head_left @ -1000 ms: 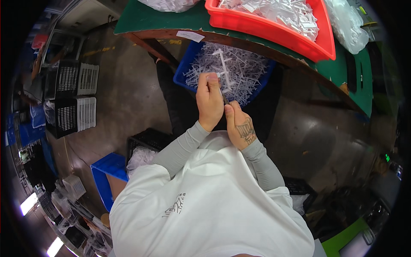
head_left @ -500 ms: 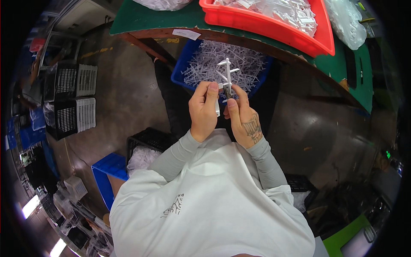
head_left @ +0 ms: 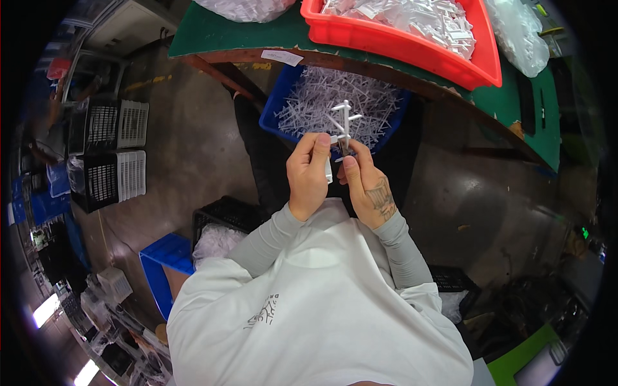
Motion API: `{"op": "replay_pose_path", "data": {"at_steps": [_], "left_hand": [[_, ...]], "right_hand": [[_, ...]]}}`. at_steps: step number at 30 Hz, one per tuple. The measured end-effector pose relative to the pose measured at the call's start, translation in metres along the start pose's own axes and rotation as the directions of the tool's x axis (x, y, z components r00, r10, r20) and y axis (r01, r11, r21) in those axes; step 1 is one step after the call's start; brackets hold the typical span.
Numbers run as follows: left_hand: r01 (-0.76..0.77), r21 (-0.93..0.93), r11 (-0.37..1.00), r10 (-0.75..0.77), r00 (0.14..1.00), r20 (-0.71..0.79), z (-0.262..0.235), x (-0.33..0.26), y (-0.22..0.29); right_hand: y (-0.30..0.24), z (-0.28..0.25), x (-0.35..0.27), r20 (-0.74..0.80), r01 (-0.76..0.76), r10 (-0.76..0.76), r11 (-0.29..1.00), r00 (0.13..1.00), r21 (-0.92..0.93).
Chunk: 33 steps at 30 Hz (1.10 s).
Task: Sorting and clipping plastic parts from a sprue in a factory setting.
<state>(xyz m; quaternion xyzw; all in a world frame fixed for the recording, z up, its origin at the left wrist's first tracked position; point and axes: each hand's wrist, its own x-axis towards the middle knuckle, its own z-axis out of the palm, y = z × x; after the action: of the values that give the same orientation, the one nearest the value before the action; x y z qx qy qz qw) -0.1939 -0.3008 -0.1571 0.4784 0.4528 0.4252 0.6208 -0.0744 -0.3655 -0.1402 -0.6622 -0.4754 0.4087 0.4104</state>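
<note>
My left hand (head_left: 309, 174) is closed, its thumb and fingers pinching a white plastic piece (head_left: 329, 170) that hangs below the grip. Joined to it is a branched white plastic sprue (head_left: 346, 122), which stands up between my hands with short arms sticking out. My right hand (head_left: 369, 186) is closed around what looks like small metal nippers (head_left: 344, 147). Only their dark tip shows, against the sprue's lower part, and the fingers hide the rest. Both hands are close together, just in front of a blue bin (head_left: 270, 116) heaped with white sprue scraps (head_left: 309, 96).
Beyond the bin is a green-topped table (head_left: 238, 32) with a red tray (head_left: 386, 48) of white plastic parts and a clear plastic bag (head_left: 524, 42). Black and white crates (head_left: 132, 174) stand on the left. A blue box (head_left: 158, 257) and a black crate (head_left: 225, 212) are beside me.
Both hands, with the sprue between them, sit slightly lower in the picture, and the whole scene has shifted a little with the head. The grips look the same.
</note>
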Motion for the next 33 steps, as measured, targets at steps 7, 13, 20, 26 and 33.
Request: {"op": "replay_pose_path", "data": {"at_steps": [7, 13, 20, 26, 33], "left_hand": [[0.076, -0.058, 0.995, -0.075, 0.997, 0.023, -0.001, -0.002, -0.009], [0.081, -0.114, 0.990, -0.078, 0.996, 0.032, 0.004, -0.002, -0.015], [0.190, -0.207, 0.960, -0.190, 0.982, 0.020, 0.005, 0.005, -0.018], [0.244, -0.167, 0.955, -0.261, 0.961, -0.091, 0.004, 0.020, -0.026], [-0.714, 0.308, 0.629, 0.748, 0.664, 0.011, -0.020, 0.114, 0.109]], "right_hand": [[0.004, 0.003, 0.000, 0.008, -0.038, 0.038, 0.999, 0.999, 0.016], [0.010, 0.005, 0.002, -0.019, -0.025, 0.024, 0.999, 1.000, -0.039], [0.019, 0.012, 0.011, -0.029, -0.025, 0.023, 0.996, 0.999, -0.088], [0.051, 0.021, 0.042, -0.056, -0.109, 0.107, 0.993, 0.993, -0.039], [0.096, -0.002, 0.080, -0.004, -0.253, 0.254, 0.963, 0.967, -0.095]]}}
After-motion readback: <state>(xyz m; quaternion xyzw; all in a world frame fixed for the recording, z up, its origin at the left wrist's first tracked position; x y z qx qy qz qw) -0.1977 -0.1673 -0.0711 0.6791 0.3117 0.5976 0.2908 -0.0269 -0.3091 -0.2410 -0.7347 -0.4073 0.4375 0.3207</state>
